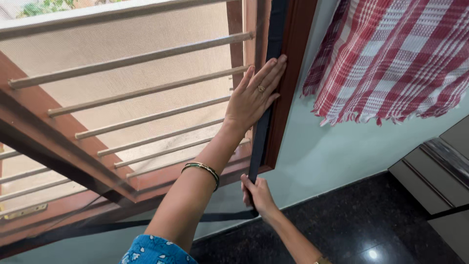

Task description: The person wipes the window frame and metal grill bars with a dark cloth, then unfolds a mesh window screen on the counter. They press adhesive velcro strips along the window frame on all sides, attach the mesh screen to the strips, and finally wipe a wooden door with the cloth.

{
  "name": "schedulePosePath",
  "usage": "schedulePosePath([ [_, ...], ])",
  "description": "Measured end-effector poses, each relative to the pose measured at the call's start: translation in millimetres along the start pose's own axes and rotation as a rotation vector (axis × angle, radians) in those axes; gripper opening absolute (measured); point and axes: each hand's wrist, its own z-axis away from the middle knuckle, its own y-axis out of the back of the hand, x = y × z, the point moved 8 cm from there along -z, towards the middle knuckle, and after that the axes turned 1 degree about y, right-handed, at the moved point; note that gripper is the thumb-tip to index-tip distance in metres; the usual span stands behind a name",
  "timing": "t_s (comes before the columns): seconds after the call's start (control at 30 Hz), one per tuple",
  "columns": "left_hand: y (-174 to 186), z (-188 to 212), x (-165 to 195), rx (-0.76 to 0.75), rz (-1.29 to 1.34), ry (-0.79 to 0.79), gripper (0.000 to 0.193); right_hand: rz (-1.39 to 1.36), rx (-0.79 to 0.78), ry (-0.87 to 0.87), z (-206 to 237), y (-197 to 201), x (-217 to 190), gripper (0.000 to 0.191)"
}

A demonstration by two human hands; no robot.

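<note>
Your left hand [251, 95] lies flat, fingers together, pressing the black strip [263, 124] against the brown wooden window frame [288, 88]. Your right hand [258, 193] pinches the strip's lower end. A red checked cloth [391, 58] hangs nearby.

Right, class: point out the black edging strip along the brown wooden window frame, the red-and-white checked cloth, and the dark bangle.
black edging strip [261, 139], head view: its middle stretch, between the two hands.
red-and-white checked cloth [391, 58], head view: centre of the fabric.
dark bangle [201, 169], head view: the band across the left wrist.
</note>
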Motion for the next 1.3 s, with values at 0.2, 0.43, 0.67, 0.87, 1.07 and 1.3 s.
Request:
schedulePosePath([
  [0.2,-10,1,6,-0.071,0.035,0.010,0.076,0.135,-0.006,-0.130,25,30,35,0.055],
  [0.43,-18,-1,16,-0.125,0.263,0.099,0.074,0.805,0.132,0.079,16,191,-18,0.036],
  [0.67,-16,-3,17,-0.053,0.136,0.072,0.077,0.034,-0.074,0.062,4,88,13,0.034],
  [0.87,-17,-3,18,-0.052,0.060,0.096,0.080,0.003,-0.008,0.228,-18,85,-26,0.032],
  [1.07,-25,7,27,-0.033,0.172,0.099,0.078,0.074,0.081,0.151,-44,85,-17,0.034],
  [1.3,-37,28,43,0.037,0.233,0.069,0.075,0.050,0.154,0.069,-71,87,-20,0.034],
])
